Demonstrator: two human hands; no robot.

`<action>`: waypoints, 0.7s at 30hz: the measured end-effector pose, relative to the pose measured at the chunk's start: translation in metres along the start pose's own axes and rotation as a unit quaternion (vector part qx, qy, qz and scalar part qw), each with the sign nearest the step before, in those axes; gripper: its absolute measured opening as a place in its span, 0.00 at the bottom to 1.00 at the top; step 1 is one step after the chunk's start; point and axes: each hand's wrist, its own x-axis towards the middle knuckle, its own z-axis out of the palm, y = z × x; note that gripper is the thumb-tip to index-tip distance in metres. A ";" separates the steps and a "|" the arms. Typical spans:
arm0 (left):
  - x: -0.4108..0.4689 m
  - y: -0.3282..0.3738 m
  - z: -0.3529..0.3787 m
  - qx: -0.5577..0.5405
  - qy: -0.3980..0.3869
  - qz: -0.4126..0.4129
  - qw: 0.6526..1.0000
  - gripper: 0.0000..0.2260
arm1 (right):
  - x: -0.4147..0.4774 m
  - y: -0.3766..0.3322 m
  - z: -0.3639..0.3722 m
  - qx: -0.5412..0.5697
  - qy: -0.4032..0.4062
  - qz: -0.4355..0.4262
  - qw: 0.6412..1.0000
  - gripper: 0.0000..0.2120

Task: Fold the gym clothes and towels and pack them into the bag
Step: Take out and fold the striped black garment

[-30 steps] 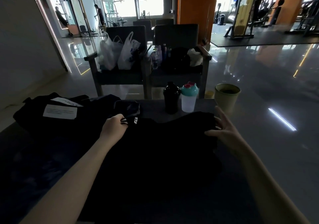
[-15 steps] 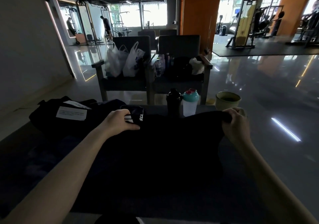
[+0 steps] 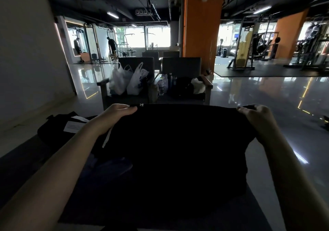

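Dim gym hall with a glossy floor (image 3: 267,106) and an orange pillar (image 3: 201,26) lies beyond a dark table (image 3: 26,168). Over the middle of that table a black garment (image 3: 178,150) is held up and spread wide, its top edge stretched level between both hands and its lower part hanging down to the table's near edge. The left hand (image 3: 114,117) pinches the garment's top left corner, thumb on the near side and fingers curled over the cloth. The right hand (image 3: 256,117) grips the top right corner with curled fingers. A small white print (image 3: 141,104) shows on the top edge just beside the left hand, and a white cord (image 3: 106,138) hangs below that hand's wrist.

Towards the far left edge of the table lies a black bag (image 3: 51,133) with a white label (image 3: 74,126) on top, partly hidden by the left forearm. Behind the table stand two dark chairs (image 3: 180,65) side by side: the left one carries white plastic bags (image 3: 128,81), the right one bottles (image 3: 163,83) and a dark bundle. Weight machines (image 3: 249,52) stand further back at the right.
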 end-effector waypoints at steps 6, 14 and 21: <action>0.029 -0.017 -0.013 0.308 -0.005 -0.038 0.950 0.12 | 0.018 0.008 0.011 -0.158 -0.017 0.012 0.987 0.09; 0.073 -0.089 0.023 0.394 0.080 -0.056 0.914 0.11 | 0.029 0.093 0.066 -0.155 0.038 0.053 0.986 0.09; 0.146 -0.148 0.046 0.445 0.125 -0.066 0.884 0.09 | 0.078 0.147 0.110 -0.140 0.051 0.064 0.987 0.09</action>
